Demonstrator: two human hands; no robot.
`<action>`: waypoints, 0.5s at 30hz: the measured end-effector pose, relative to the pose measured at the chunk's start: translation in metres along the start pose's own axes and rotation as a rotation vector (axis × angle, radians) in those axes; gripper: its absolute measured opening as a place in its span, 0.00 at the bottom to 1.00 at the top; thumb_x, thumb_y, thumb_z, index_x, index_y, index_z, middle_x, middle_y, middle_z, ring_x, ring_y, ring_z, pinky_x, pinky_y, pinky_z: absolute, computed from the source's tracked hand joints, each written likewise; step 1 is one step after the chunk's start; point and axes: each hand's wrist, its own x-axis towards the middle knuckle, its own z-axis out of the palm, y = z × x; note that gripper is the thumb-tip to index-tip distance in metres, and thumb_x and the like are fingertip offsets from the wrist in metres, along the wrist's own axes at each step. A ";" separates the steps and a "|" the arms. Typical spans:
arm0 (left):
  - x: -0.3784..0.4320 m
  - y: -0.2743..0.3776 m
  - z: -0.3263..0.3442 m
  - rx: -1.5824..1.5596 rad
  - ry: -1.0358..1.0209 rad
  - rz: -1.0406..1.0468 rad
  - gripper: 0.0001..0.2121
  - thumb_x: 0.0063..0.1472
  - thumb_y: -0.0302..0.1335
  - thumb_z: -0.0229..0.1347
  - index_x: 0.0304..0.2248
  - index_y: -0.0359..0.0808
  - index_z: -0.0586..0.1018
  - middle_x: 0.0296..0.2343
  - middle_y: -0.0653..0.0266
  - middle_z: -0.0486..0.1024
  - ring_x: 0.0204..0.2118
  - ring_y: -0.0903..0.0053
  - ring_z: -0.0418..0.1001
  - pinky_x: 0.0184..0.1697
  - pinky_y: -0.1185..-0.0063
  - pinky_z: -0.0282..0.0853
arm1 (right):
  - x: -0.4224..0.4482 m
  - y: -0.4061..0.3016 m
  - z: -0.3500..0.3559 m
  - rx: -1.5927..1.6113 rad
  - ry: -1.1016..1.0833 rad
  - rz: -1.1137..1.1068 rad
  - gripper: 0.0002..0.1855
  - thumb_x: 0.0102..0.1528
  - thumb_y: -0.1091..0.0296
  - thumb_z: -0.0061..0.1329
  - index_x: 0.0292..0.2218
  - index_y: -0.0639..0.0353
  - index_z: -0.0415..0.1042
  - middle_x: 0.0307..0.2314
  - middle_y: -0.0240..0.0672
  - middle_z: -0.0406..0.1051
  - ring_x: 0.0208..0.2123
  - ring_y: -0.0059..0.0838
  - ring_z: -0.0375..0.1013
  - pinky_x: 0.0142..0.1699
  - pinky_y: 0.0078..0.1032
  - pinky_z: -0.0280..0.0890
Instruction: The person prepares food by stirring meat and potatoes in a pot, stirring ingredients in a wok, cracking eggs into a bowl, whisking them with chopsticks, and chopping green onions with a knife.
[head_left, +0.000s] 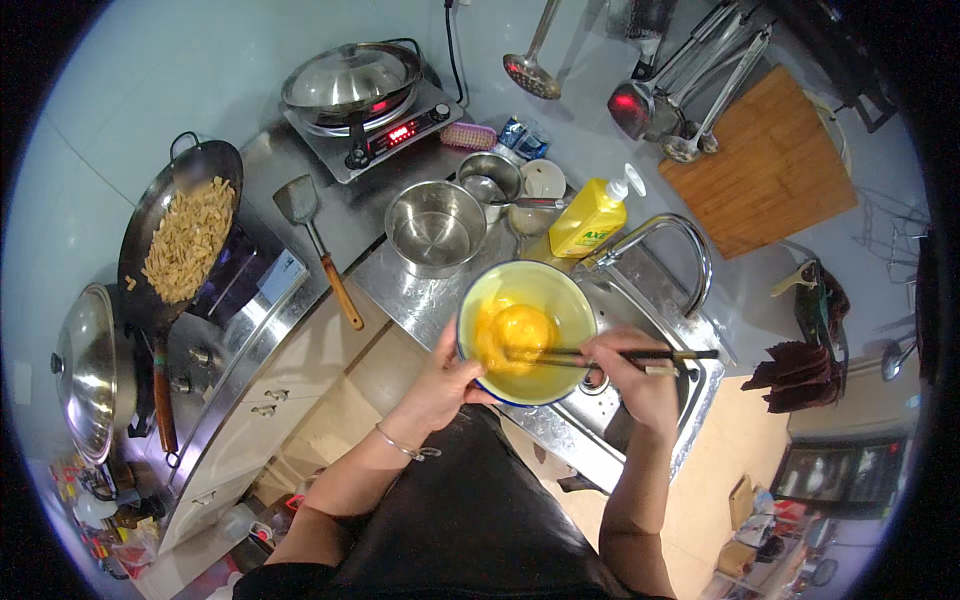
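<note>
My left hand (442, 382) grips the near-left rim of an enamel bowl (577, 300) with a dark blue edge, tilted a little. Yellow beaten egg (521, 330) lies in it. A pair of dark chopsticks (694, 355) is held in my right hand (634, 375), at the bowl's right side, with their tips in the egg. Just beyond the bowl a steel pot (435, 229) stands on the counter. A yellow pump bottle of dish soap (589, 221) is behind the bowl, to the right.
A sink (660, 322) with a curved faucet (705, 262) is at right. At left, a wok (236, 172) holds pale cut strips of food; a spatula (322, 255) lies near it. A lidded pan (349, 79) sits on an electric cooktop (405, 135). Ladles (679, 112) hang by a cutting board (765, 165).
</note>
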 end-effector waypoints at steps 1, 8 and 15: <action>-0.002 0.004 -0.005 -0.043 0.038 0.032 0.34 0.52 0.15 0.42 0.57 0.49 0.44 0.48 0.59 0.60 0.41 0.68 0.70 0.32 0.73 0.76 | -0.008 -0.005 -0.008 -0.040 -0.055 -0.011 0.03 0.48 0.80 0.48 0.26 0.66 0.73 0.25 0.38 0.71 0.23 0.22 0.68 0.26 0.17 0.64; 0.002 -0.002 -0.001 -0.046 -0.002 0.057 0.35 0.52 0.14 0.42 0.57 0.48 0.44 0.47 0.60 0.60 0.40 0.69 0.71 0.27 0.77 0.76 | -0.018 -0.026 0.031 -0.476 -0.070 -0.392 0.06 0.44 0.81 0.48 0.27 0.66 0.74 0.28 0.42 0.72 0.29 0.32 0.71 0.35 0.23 0.66; 0.006 -0.002 0.008 -0.108 -0.052 0.089 0.35 0.51 0.14 0.42 0.57 0.50 0.45 0.49 0.63 0.59 0.43 0.68 0.69 0.32 0.74 0.76 | -0.029 -0.007 0.047 -0.570 -0.031 -0.523 0.07 0.43 0.83 0.50 0.28 0.65 0.73 0.29 0.43 0.71 0.32 0.33 0.72 0.38 0.21 0.65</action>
